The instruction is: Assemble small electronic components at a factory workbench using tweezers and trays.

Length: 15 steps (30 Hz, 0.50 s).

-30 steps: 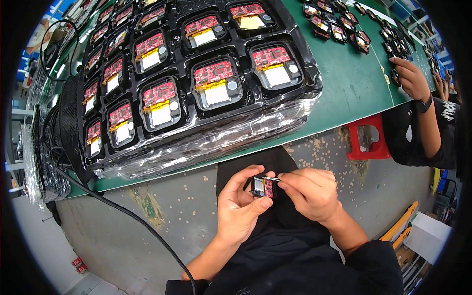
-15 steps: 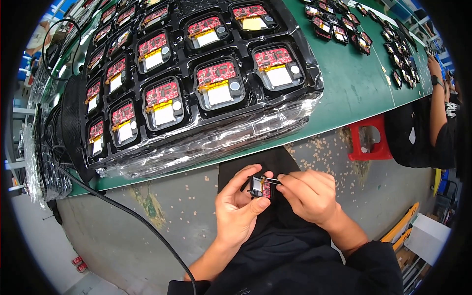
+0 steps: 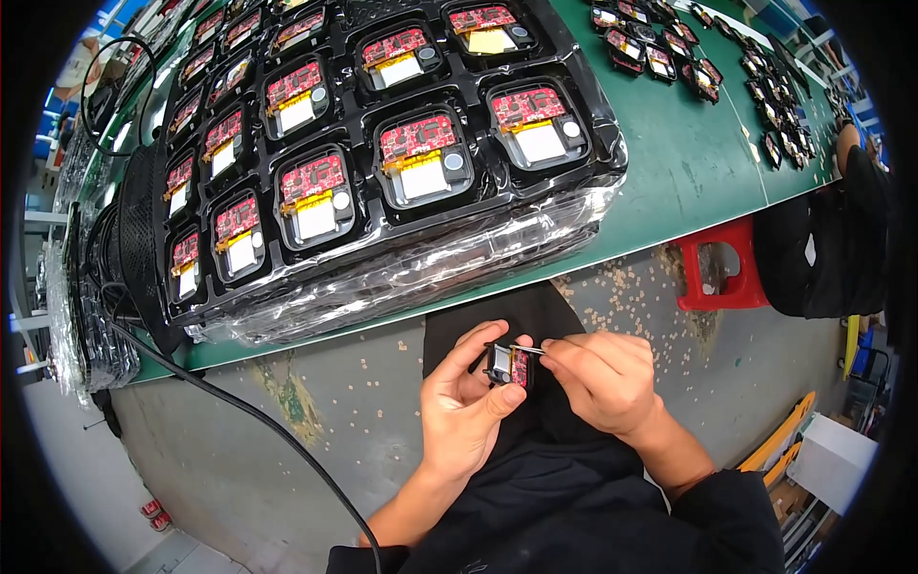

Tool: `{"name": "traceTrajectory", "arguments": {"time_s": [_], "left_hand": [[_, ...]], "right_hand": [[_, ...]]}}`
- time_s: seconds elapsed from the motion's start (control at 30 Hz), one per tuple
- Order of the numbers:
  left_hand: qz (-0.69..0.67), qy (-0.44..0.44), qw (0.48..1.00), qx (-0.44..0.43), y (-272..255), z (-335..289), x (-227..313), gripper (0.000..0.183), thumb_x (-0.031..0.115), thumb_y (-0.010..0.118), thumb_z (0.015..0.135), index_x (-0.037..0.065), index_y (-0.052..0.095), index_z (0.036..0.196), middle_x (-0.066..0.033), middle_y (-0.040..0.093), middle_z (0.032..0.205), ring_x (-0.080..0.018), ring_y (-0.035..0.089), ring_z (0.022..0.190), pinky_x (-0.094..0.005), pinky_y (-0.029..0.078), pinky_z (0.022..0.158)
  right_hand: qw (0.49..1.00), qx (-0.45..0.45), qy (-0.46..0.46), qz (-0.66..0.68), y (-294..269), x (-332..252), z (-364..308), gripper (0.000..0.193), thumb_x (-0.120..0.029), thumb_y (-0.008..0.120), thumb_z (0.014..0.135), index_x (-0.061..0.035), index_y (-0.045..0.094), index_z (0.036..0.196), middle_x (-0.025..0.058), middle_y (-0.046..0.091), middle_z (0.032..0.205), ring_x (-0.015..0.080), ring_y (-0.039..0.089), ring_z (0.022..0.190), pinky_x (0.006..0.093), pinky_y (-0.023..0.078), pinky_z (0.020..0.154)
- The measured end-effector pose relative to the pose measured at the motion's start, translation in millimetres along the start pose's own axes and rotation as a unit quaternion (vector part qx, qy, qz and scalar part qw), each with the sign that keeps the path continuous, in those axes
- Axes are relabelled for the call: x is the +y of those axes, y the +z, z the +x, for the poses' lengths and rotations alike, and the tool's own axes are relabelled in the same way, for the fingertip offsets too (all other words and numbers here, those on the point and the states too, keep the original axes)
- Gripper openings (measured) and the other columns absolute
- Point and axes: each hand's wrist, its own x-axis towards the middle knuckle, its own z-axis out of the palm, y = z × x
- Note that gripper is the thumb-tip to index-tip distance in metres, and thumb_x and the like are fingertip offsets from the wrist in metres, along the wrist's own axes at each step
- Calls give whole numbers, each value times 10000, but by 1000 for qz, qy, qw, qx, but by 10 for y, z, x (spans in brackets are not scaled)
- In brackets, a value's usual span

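One small black-cased device [image 3: 510, 366] with a red circuit board sits in the left hand [image 3: 455, 394], held above the lap in front of the bench [image 3: 679, 167]. That hand is half open, thumb and fingers gripping the case by its edges. The right hand [image 3: 607, 381] is mostly curled, pinching one slim metal tool [image 3: 529, 349] between thumb and forefinger; its tip is at the device's upper edge, though whether it touches cannot be told. On the bench, the black tray [image 3: 373, 238] holds five similar units [image 3: 421, 158] in its front row and five in the second, one bearing a single yellow slip [image 3: 486, 41]; those behind are partly cut off. One red stool [image 3: 692, 279] stands at the right.
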Motion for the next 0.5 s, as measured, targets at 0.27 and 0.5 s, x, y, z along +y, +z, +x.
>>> {"name": "traceTrajectory", "arguments": {"time_s": [0.27, 0.5], "left_hand": [[12, 16, 1000, -2, 83, 19, 26, 626, -88, 818, 826, -65, 562, 1397, -165, 532, 1433, -333, 582, 1325, -400, 530, 1084], [57, 83, 981, -164, 231, -5, 323, 614, -92, 888, 734, -23, 615, 1279, -215, 585, 1325, -358, 626, 1260, -464, 529, 1056]], "right_hand": [[1000, -14, -1, 9, -84, -24, 63, 185, -46, 839, 749, -38, 732, 899, 43, 714, 811, 174, 668, 604, 291, 502, 507], [985, 150, 71, 38, -489, 370, 361, 184, 65, 747, 822, 25, 700, 995, 147, 717, 894, 272, 695, 744, 338, 557, 630]]}}
